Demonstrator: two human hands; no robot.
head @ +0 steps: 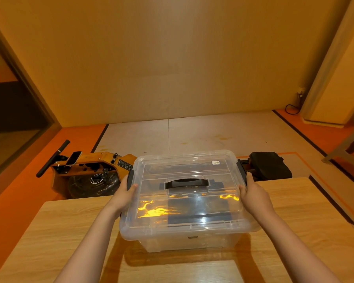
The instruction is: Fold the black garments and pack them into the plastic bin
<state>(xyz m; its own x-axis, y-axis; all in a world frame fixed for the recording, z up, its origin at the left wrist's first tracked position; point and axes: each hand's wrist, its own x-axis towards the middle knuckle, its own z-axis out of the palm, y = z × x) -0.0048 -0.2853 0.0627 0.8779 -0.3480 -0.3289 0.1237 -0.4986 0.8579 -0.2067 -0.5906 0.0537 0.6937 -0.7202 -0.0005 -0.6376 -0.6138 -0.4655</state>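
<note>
Inside the plastic bin (189, 240), under its clear lid (184, 170), lie the folded black garments (200, 213). The left hand (125, 196) and right hand (253, 196) grip the bin's opposite ends beside the black latches (241, 170), thumbs over the lid, probably to clip it shut or lift it.

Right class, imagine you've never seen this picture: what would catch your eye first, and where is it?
First, the clear plastic bin with its lid on, mid-table, gripped at its sides by the left hand and right hand. A dark shape shows through the lid. Behind the wooden table, an orange rowing machine sits on the floor.
</note>
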